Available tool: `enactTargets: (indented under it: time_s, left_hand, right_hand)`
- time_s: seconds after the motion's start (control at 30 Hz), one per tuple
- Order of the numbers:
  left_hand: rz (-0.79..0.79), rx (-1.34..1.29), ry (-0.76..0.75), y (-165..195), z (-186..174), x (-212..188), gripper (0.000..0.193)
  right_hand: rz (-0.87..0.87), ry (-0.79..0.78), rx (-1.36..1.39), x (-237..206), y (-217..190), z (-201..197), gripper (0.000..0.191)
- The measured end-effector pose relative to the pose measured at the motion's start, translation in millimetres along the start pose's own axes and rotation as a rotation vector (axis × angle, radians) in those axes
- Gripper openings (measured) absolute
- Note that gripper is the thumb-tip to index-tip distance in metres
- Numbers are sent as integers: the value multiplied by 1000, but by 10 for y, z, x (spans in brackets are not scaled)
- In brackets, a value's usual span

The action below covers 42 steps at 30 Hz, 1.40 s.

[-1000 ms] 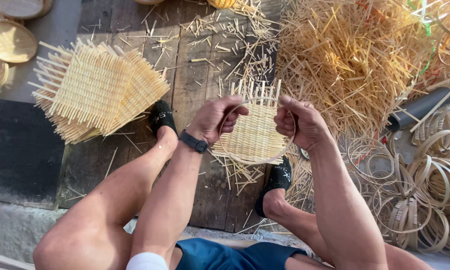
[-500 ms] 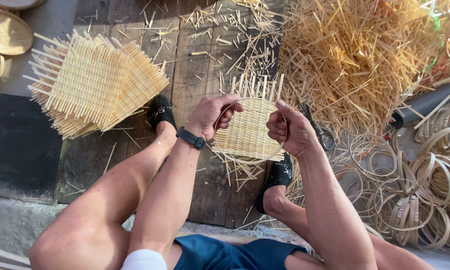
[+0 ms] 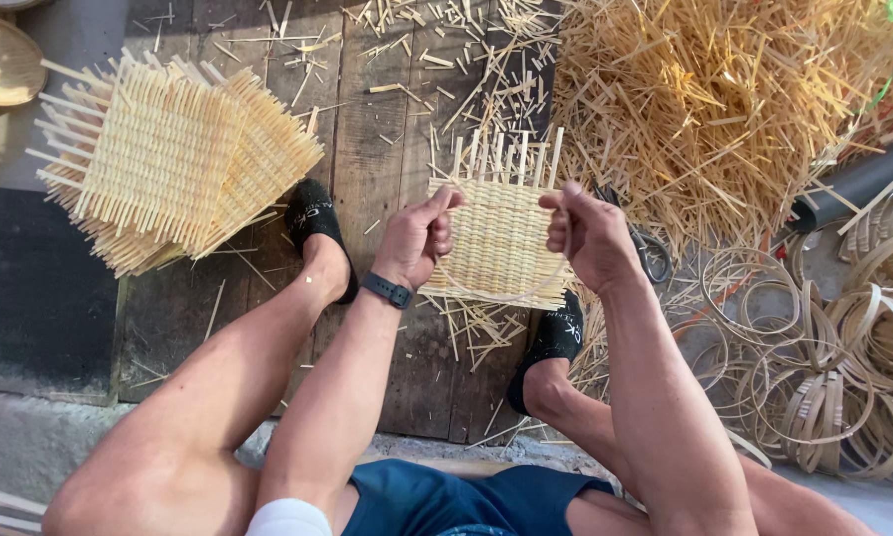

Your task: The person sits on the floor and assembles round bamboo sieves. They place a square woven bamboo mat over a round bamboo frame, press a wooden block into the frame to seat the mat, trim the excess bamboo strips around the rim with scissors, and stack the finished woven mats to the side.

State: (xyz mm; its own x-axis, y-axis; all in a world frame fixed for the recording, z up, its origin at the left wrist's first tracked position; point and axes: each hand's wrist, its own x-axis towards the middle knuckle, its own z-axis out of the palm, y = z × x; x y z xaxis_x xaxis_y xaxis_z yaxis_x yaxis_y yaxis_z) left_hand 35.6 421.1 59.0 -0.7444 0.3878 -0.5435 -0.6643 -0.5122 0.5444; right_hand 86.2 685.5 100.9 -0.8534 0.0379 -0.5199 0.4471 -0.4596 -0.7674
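Observation:
A small woven bamboo mat (image 3: 498,238) with loose strip ends sticking out at its top and bottom is held up between my hands, above the wooden planks (image 3: 387,149). My left hand (image 3: 418,238) grips its left edge, thumb up by the top corner; a dark band sits on that wrist. My right hand (image 3: 587,236) is closed on the right edge, near the top corner. Both my feet, in black slippers, rest on the planks below the mat.
A stack of finished woven mats (image 3: 168,164) lies at the left. A big heap of loose bamboo strips (image 3: 724,99) fills the upper right, with scissors (image 3: 648,253) at its edge. Coiled bamboo hoops (image 3: 843,377) lie at the right. Round woven trays (image 3: 4,65) sit at the far left.
Both hands have lifted the mat slightly and moved to its upper side edges; the mat now faces me flatter, its top strip ends more visible.

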Motion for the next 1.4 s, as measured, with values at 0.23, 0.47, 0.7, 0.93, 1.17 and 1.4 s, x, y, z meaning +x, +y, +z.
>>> enactTargets:
  time_s: [0.23,0.47,0.7,0.93,1.17,1.4]
  left_hand:
    - [380,770,366,-562,-533,439,25]
    - [547,1265,440,-815,-703,523,30]
    - [571,1439,401,-749,-640,405,18]
    - [542,1462,353,-652,-590,334,20]
    - [346,1330,444,-678,-697,543,19]
    - [351,1265,455,-693,-729,601,24]
  right_hand:
    - [-65,396,-808,168,498,-129,28]
    - [-310,570,-981,306,1106,-317,16]
    - [-121,541,-907,304,1062,-380,22]
    - [-111,591,-837,217,1079,-310,20]
    - [-183,591,-919,252,1126,-375,22]
    - [-132,535,-893,281,1050,-421,20]
